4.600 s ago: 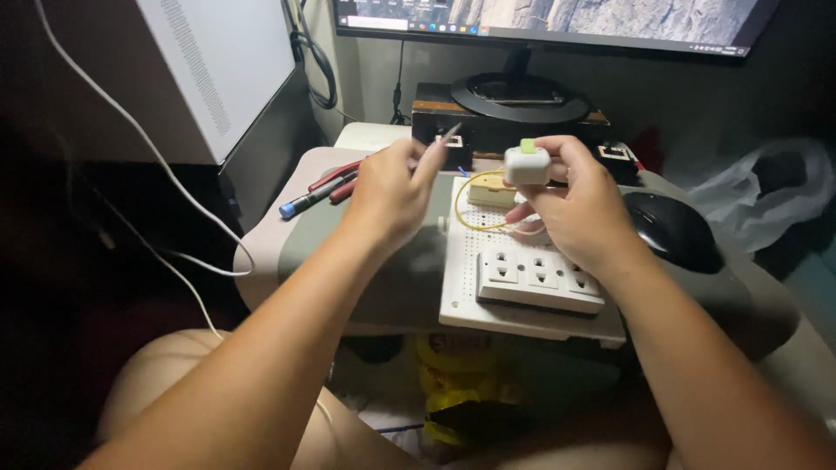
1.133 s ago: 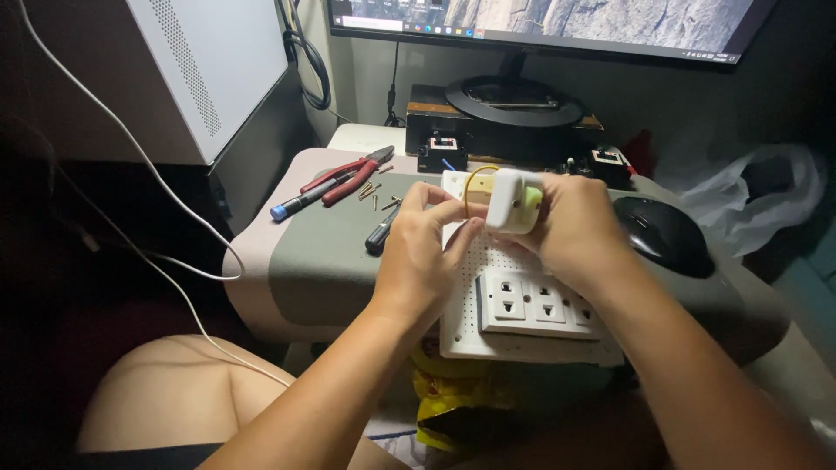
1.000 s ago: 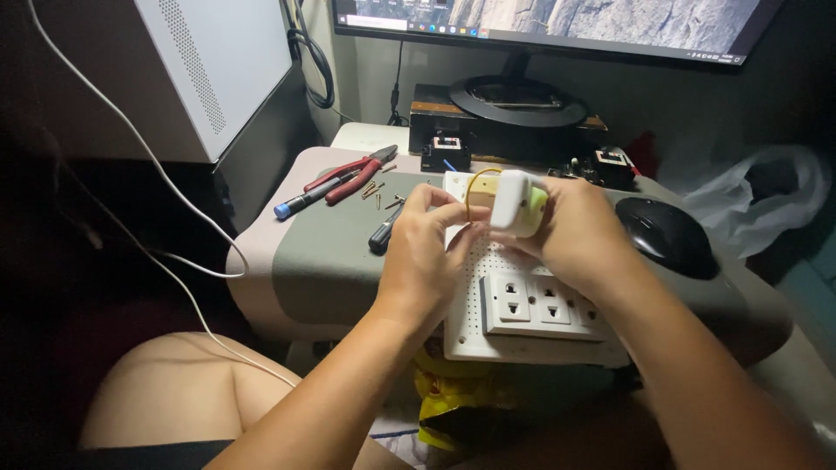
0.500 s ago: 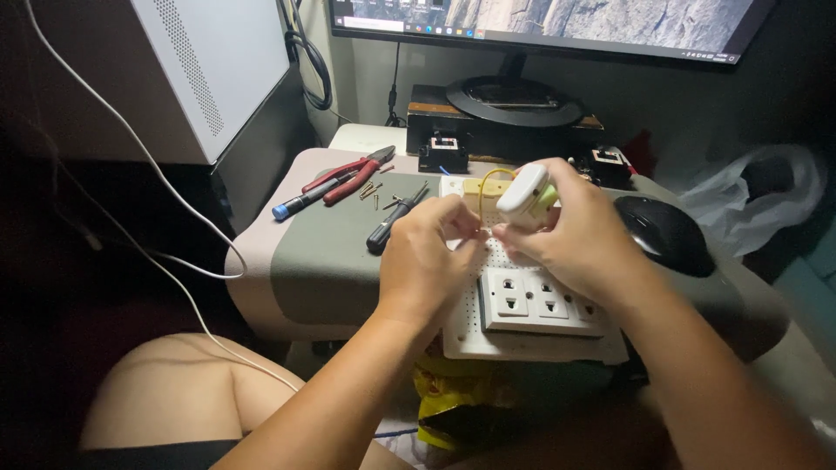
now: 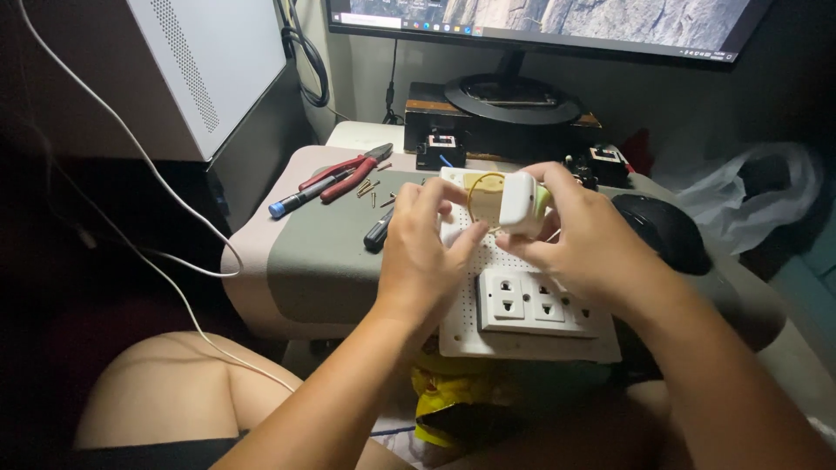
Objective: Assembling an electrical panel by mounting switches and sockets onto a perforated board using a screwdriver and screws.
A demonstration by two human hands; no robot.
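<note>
Two hands meet over a small white boxy electrical part (image 5: pixel 522 202) with a green edge, held above the far end of a white perforated board (image 5: pixel 488 287). The right hand (image 5: pixel 592 244) grips the part between thumb and fingers, closed around it. The left hand (image 5: pixel 422 252) is just beside it, fingers curled and pinched narrow at the part's left side; whether it holds anything small of its own cannot be told. Behind the part, a loop of yellow wire (image 5: pixel 477 193) lies on the board. Below the hands, nearer the person, a white double socket outlet (image 5: pixel 535 300) is mounted on the same board. The board rests on a grey-green and beige cushioned surface (image 5: pixel 322 261). To the left of the left hand lies a black-handled screwdriver (image 5: pixel 380 231), then a scatter of small brass screws (image 5: pixel 370 187), red-handled pliers (image 5: pixel 348 172) and a blue-capped pen (image 5: pixel 300 197). To the right of the right hand sits a black computer mouse (image 5: pixel 666 231), with a crumpled clear plastic bag (image 5: pixel 749 200) beyond it. Past the hands stands a monitor (image 5: pixel 540 17) on its round base, and a white computer case (image 5: pixel 209 61) rises at the far left.
</note>
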